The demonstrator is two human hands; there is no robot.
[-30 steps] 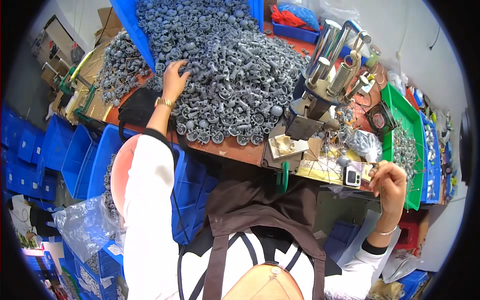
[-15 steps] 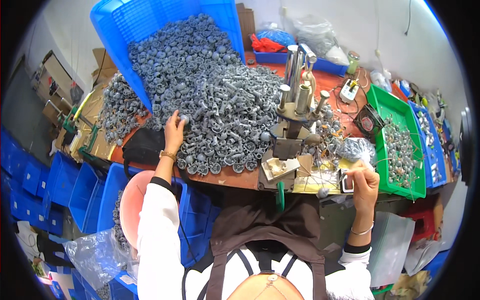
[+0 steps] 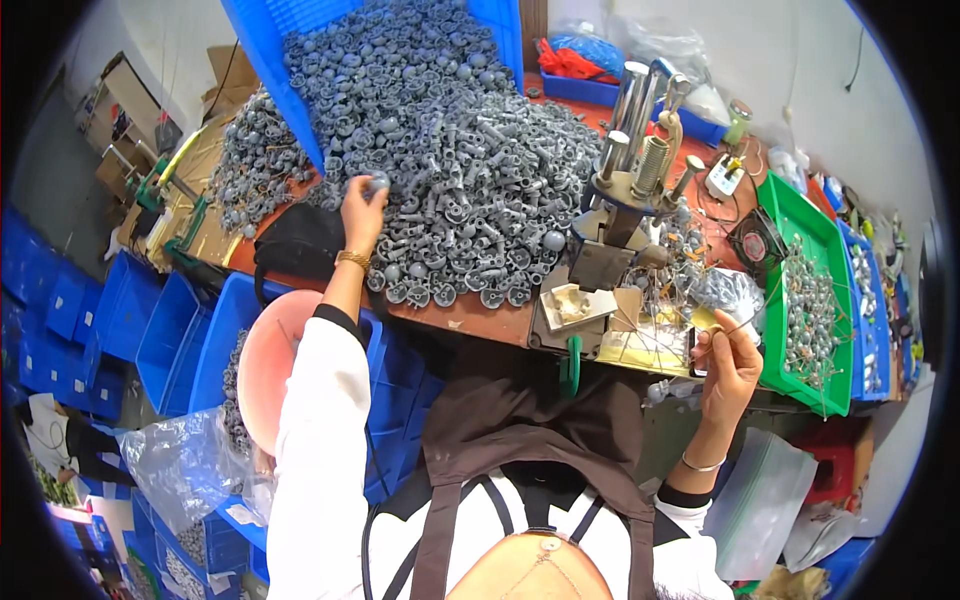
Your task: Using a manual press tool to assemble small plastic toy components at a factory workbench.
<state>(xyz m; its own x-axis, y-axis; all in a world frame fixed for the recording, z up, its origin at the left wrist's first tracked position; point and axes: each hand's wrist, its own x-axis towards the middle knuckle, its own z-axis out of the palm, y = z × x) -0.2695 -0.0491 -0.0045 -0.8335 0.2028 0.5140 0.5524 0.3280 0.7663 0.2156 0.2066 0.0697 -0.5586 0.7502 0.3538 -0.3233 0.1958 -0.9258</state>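
1 grey part (image 3: 376, 182) was in the left hand's (image 3: 362, 215) grip by a large heap (image 3: 480, 190), apparently left to do; well apart, the right hand's (image 3: 730, 365) hold couldn't be told. Wired parts (image 3: 808, 320), seemingly done, lay in the green tray (image 3: 785, 215).

I note a rounded grey part (image 3: 378, 181) pinched in my left hand (image 3: 360, 212), beside the grey heap (image 3: 480, 190); a grey ball (image 3: 657, 391) shows near my right hand (image 3: 731, 362).
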